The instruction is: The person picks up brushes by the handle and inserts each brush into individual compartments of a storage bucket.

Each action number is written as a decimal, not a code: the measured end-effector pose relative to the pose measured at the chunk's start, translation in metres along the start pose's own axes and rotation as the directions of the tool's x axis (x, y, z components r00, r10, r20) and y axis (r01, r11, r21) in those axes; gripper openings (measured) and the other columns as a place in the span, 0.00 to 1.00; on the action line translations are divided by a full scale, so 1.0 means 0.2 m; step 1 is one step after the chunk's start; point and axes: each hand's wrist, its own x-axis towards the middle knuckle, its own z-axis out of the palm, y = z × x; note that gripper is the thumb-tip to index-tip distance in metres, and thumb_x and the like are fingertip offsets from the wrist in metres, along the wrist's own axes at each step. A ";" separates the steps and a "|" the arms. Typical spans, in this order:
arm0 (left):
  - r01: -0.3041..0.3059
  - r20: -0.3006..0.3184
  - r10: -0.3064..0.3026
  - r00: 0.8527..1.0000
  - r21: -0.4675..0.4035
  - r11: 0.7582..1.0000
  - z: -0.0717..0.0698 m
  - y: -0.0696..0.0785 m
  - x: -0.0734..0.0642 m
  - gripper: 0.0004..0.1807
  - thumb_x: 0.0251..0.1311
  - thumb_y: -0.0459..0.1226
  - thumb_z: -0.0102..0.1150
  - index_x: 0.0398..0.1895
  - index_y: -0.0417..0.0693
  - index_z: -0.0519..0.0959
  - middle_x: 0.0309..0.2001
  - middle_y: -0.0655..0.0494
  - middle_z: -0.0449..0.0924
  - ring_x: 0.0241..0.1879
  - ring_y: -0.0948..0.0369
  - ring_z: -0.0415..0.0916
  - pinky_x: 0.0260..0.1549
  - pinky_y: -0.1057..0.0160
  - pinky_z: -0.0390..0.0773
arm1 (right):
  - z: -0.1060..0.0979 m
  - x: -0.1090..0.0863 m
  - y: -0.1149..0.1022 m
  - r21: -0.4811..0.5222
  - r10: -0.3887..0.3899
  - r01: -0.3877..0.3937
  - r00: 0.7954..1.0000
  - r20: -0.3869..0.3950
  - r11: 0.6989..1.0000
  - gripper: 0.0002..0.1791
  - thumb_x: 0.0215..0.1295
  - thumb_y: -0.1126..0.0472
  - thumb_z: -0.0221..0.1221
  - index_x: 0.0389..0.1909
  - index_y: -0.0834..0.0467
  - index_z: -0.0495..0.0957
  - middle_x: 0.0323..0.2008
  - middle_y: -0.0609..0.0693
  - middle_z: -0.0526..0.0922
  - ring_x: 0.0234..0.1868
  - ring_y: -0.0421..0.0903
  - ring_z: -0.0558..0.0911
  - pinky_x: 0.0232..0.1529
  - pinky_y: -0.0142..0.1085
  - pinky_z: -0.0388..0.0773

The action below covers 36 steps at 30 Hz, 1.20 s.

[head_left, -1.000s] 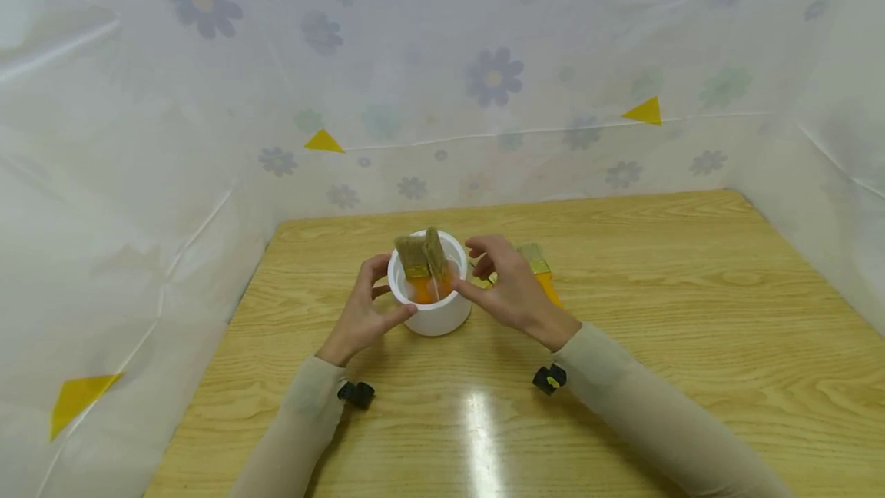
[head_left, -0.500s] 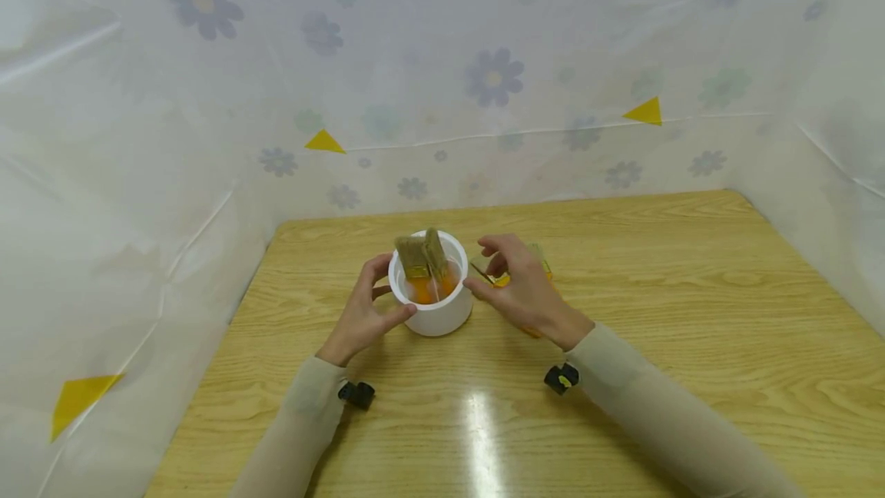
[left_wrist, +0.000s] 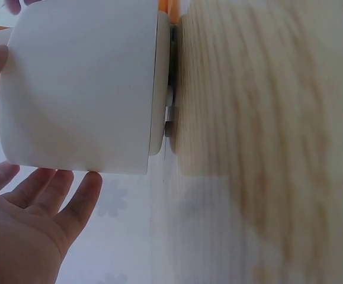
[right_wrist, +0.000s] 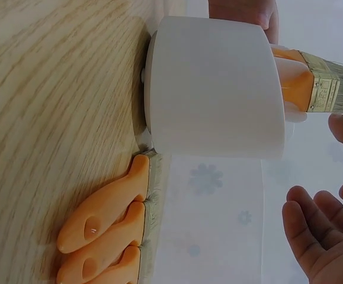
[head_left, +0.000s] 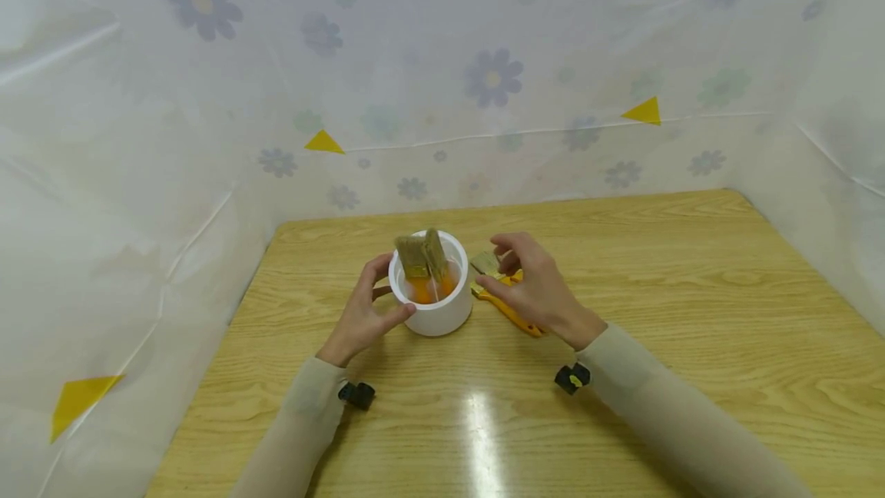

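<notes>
A white round tub [head_left: 437,321] stands on the table, with paintbrushes [head_left: 413,258] in it, bristles up and orange handles down. My left hand [head_left: 362,313] holds the tub from the left, thumb at the near rim and fingers around its side. To the right of the tub, my right hand [head_left: 535,287] hovers with loosely bent fingers and nothing in them. Beneath and beside it lie orange-handled paintbrushes [head_left: 510,315], partly hidden by that hand. In the right wrist view three handles [right_wrist: 103,214] lie side by side, near the tub's base.
The wood-grain table [head_left: 657,375] is bordered by pale plastic sheeting [head_left: 415,83] with a flower print at the back and sides. Yellow tape triangles [head_left: 643,111] mark the sheeting. A small black device [head_left: 571,379] sits at each wrist.
My right hand has drawn away from the tub's rim to the right, over the brushes on the table, uncovering more of them. The left hand and tub have stayed put.
</notes>
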 end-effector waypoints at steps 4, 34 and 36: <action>0.007 -0.001 -0.007 1.000 0.000 1.000 0.00 0.00 0.00 0.43 0.52 0.29 0.68 0.70 0.39 0.56 0.65 0.41 0.61 0.64 0.43 0.60 0.56 0.38 0.68 | -0.02 -0.01 0.01 0.003 0.005 -0.005 1.000 0.000 1.000 0.31 0.53 0.58 0.71 0.57 0.60 0.70 0.44 0.56 0.76 0.33 0.45 0.78 0.34 0.39 0.80; 0.020 -0.002 -0.020 1.000 -0.043 0.999 -0.01 -0.01 0.00 0.41 0.53 0.27 0.67 0.68 0.36 0.56 0.65 0.39 0.59 0.63 0.43 0.61 0.56 0.36 0.66 | -0.14 -0.09 0.14 -0.084 0.054 -0.054 0.999 -0.003 0.995 0.31 0.54 0.58 0.70 0.57 0.61 0.71 0.42 0.53 0.76 0.31 0.47 0.78 0.33 0.41 0.80; 0.020 -0.004 -0.020 1.000 -0.046 0.999 -0.01 -0.01 0.00 0.41 0.53 0.27 0.67 0.68 0.34 0.55 0.64 0.39 0.59 0.63 0.42 0.61 0.57 0.36 0.66 | -0.15 -0.10 0.15 -0.090 0.061 -0.061 0.998 0.000 0.994 0.31 0.55 0.57 0.70 0.57 0.61 0.71 0.42 0.54 0.76 0.31 0.46 0.78 0.33 0.43 0.80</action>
